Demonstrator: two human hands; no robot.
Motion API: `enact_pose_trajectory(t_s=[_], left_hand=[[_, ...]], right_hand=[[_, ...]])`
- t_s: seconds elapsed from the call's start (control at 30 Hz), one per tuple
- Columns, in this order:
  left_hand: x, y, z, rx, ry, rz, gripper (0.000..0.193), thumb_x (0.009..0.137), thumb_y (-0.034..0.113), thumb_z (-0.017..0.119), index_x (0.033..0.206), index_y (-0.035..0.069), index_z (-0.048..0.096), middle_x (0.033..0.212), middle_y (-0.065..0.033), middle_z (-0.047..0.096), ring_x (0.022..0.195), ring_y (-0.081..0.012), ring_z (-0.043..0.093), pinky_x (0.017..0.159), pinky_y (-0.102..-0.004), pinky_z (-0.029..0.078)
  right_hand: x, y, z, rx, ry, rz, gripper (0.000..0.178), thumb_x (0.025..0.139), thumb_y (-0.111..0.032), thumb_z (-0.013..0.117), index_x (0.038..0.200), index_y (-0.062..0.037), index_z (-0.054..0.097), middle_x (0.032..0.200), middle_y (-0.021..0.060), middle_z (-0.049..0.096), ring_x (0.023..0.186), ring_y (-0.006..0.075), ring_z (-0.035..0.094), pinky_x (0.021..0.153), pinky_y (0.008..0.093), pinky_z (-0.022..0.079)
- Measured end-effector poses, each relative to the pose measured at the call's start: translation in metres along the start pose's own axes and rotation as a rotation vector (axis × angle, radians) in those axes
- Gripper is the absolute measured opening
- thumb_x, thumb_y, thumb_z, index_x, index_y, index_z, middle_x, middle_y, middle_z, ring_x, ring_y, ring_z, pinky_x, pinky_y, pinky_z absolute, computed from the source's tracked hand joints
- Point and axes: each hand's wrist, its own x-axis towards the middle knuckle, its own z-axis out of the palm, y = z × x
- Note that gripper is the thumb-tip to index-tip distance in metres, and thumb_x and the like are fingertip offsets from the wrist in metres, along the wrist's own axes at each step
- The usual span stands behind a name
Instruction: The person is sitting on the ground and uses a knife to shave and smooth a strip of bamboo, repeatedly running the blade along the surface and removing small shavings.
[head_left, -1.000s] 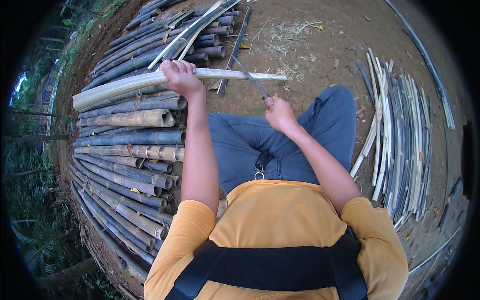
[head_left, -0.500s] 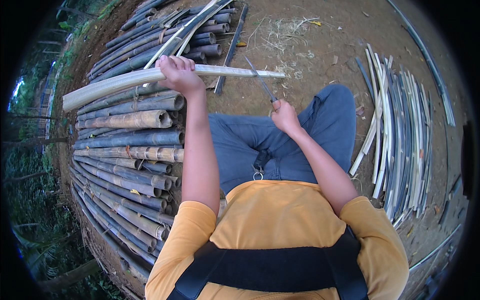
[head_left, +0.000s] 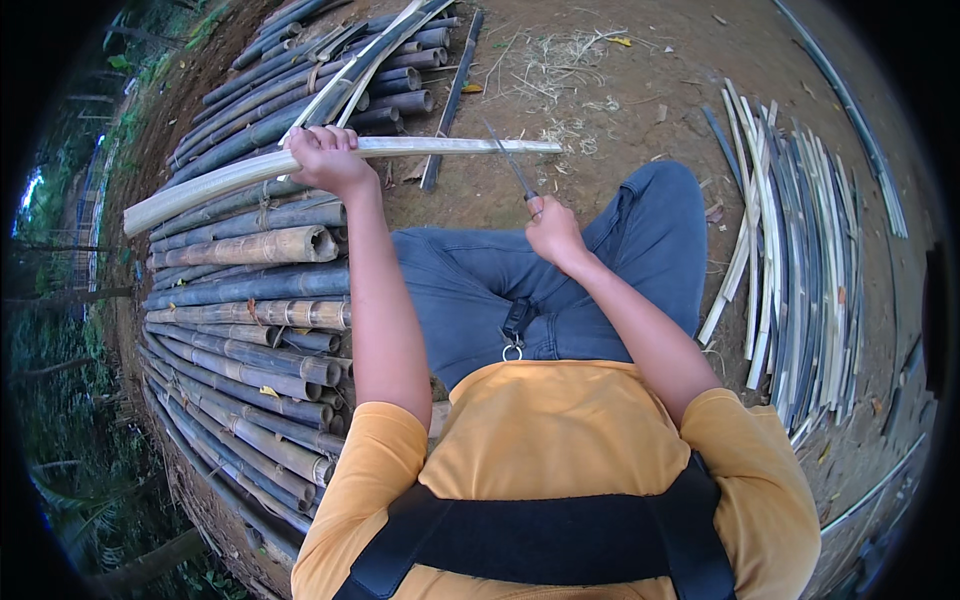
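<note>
My left hand (head_left: 328, 158) is wrapped round a long pale bamboo strip (head_left: 430, 147), which runs crosswise in front of me. Its wide end reaches over the bamboo poles on the left, and its narrow end lies above the ground beyond my knees. A knife (head_left: 515, 165) with a thin dark blade is held by its handle in my right hand (head_left: 554, 228). The blade points up and left and crosses the strip close to its narrow end; whether it touches the strip I cannot tell.
Stacked bamboo poles (head_left: 255, 280) fill the left side, with more poles (head_left: 330, 75) at the far left. Thin shavings (head_left: 560, 65) litter the dirt ahead. A bundle of split bamboo strips (head_left: 800, 270) lies on the right, and a long dark strip (head_left: 850, 100) lies beyond it.
My left hand has slid left along the bamboo strip, and the strip has shifted slightly left. My right hand and the knife have moved a little left and away from me.
</note>
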Motion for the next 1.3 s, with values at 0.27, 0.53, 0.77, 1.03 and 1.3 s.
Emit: enact_pose_trajectory(t_s=[0.27, 0.53, 0.77, 1.03, 1.3], left_hand=[[0.004, -0.005, -0.006, 0.018, 0.017, 0.006, 0.036, 0.099, 0.031, 0.043, 0.069, 0.015, 0.032, 0.055, 0.0011, 0.028, 0.047, -0.0122, 0.03, 0.05, -0.0307, 0.03], [0.012, -0.006, 0.007, 0.058, 0.004, 0.052, 0.036, 0.1, 0.029, 0.042, 0.069, 0.014, 0.032, 0.055, 0.0011, 0.029, 0.046, -0.0121, 0.032, 0.048, -0.0306, 0.031], [0.023, -0.009, 0.008, 0.045, 0.02, 0.058, 0.038, 0.102, 0.026, 0.041, 0.068, 0.014, 0.032, 0.054, 0.0012, 0.03, 0.044, -0.0113, 0.033, 0.044, -0.0292, 0.031], [0.03, -0.013, 0.006, 0.059, 0.06, 0.014, 0.036, 0.1, 0.029, 0.043, 0.069, 0.015, 0.032, 0.057, 0.0022, 0.029, 0.048, -0.0112, 0.032, 0.049, -0.0301, 0.032], [0.03, -0.015, 0.004, 0.049, 0.057, 0.034, 0.037, 0.101, 0.029, 0.044, 0.068, 0.015, 0.032, 0.056, 0.0021, 0.028, 0.048, -0.0112, 0.033, 0.049, -0.0304, 0.031]], right_hand=[[0.015, 0.003, -0.004, -0.031, -0.004, 0.039, 0.023, 0.095, -0.018, 0.055, 0.107, 0.0013, 0.059, 0.099, 0.0284, 0.069, 0.099, 0.0458, 0.066, 0.086, 0.0543, 0.051], [0.038, 0.011, -0.002, -0.085, -0.022, 0.107, 0.026, 0.098, -0.021, 0.052, 0.113, -0.0011, 0.059, 0.103, 0.0283, 0.069, 0.103, 0.0454, 0.065, 0.09, 0.0543, 0.05], [0.055, 0.023, -0.001, -0.063, -0.019, 0.115, 0.031, 0.101, -0.025, 0.048, 0.114, -0.0001, 0.06, 0.105, 0.0285, 0.068, 0.107, 0.0458, 0.063, 0.092, 0.0543, 0.049], [0.071, 0.026, 0.008, -0.09, 0.016, 0.087, 0.027, 0.1, -0.025, 0.05, 0.111, -0.0026, 0.06, 0.104, 0.0266, 0.069, 0.104, 0.0453, 0.065, 0.09, 0.0547, 0.049], [0.077, 0.023, 0.007, -0.108, 0.04, 0.09, 0.025, 0.097, -0.023, 0.053, 0.109, -0.0027, 0.06, 0.103, 0.0262, 0.069, 0.103, 0.0462, 0.064, 0.088, 0.0553, 0.05]])
